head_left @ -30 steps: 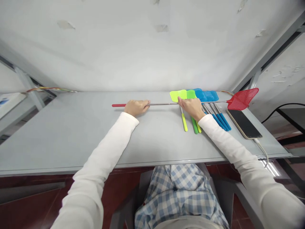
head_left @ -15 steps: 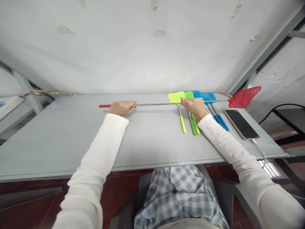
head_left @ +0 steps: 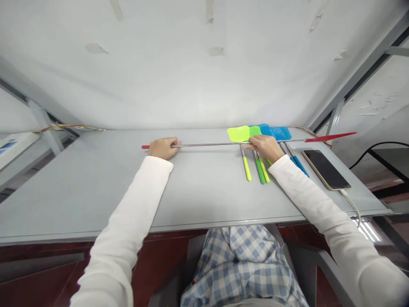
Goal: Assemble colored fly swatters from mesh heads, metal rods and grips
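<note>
A red fly swatter (head_left: 332,137) with a long metal rod stretches level across the view, above the table. My left hand (head_left: 162,148) is closed round its red handle, whose end pokes out to the left. Further right, my right hand (head_left: 263,146) grips the rod between thumb and fingers. The swatter's red head shows nearly edge-on at the right. Under and beside my right hand lie a yellow fly swatter (head_left: 238,134), a green fly swatter (head_left: 255,130) and blue fly swatters (head_left: 279,133), heads toward the wall and handles toward me. My hand hides part of them.
A phone (head_left: 326,169) with a white cable (head_left: 351,202) lies on the grey table (head_left: 198,187) at the right. Behind the table rises a white wall panel (head_left: 166,81) with tape scraps. Thin wires (head_left: 70,126) run along the back left, and metal frame posts stand at both sides.
The red swatter has turned about its rod, so its head went from broad to nearly edge-on. Less of the handle shows left of my left hand. The view has shifted slightly.
</note>
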The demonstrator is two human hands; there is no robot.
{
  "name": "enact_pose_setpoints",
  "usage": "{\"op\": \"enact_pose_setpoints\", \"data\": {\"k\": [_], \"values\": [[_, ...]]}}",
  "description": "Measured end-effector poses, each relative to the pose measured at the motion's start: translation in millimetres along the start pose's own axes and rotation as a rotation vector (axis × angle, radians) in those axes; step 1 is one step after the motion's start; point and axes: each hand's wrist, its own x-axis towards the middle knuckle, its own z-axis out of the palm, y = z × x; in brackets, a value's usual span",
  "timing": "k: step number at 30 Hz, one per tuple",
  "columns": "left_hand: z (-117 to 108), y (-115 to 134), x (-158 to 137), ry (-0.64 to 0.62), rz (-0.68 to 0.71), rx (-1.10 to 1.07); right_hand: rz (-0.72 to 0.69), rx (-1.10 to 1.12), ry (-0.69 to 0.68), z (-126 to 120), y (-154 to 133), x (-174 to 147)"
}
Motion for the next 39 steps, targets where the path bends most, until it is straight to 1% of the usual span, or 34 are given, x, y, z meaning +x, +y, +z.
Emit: {"op": "enact_pose_setpoints", "data": {"k": [2, 5, 8, 12, 14, 16, 18, 21, 23, 26, 28, 30, 33, 37, 39], "values": [[0.1, -7.9, 1.4, -0.024, -0.063, 0.015, -0.047, -0.041, -0.005, 1.3, 8.5, -0.8], [1.5, -20.5, 1.1, 0.022, -0.113, 0.048, -0.002, -0.127, -0.034, 4.1, 22.3, -2.7], [2.0, -28.9, -0.7, 0.106, -0.117, 0.037, 0.064, -0.170, -0.058, 5.7, 35.5, -6.6], [-0.2, -31.9, -1.4, 0.143, -0.078, -0.003, 0.112, -0.121, -0.141, 4.5, 44.8, -10.6], [-1.8, -31.3, -1.1, 0.143, -0.071, -0.008, 0.144, -0.095, -0.180, 3.4, 44.8, -10.8], [-3.1, -31.0, -0.8, 0.131, -0.081, -0.007, 0.146, -0.084, -0.189, 3.0, 41.9, -10.2], [-3.8, -32.5, -0.3, 0.109, -0.121, 0.004, 0.132, -0.088, -0.206, 3.5, 36.1, -9.1], [-3.6, -39.6, 0.3, 0.068, -0.198, 0.047, 0.118, -0.100, -0.293, 4.8, 24.2, -7.6], [-2.7, -45.9, 0.6, 0.076, -0.237, 0.074, 0.103, -0.102, -0.334, 4.5, 17.7, -7.0], [-1.1, -49.7, 0.5, 0.113, -0.255, 0.086, 0.110, -0.101, -0.343, 1.6, 13.0, -7.1], [-0.1, -43.4, 0.5, 0.104, -0.226, 0.079, 0.113, -0.097, -0.349, -0.7, 10.4, -7.1], [0.6, -28.4, 0.8, 0.082, -0.171, 0.067, 0.099, -0.088, -0.360, -2.6, 4.9, -5.8], [0.3, 6.1, 1.7, 0.034, -0.097, 0.034, 0.055, -0.055, -0.364, -4.4, -8.8, -1.2], [-4.5, 55.5, -1.7, 0.002, -0.120, -0.019, 0.039, -0.021, -0.357, -7.9, -26.2, 4.8], [-7.3, 78.8, -7.5, -0.046, -0.060, -0.030, 0.011, -0.006, -0.360, -10.9, -34.2, 6.9]]}}
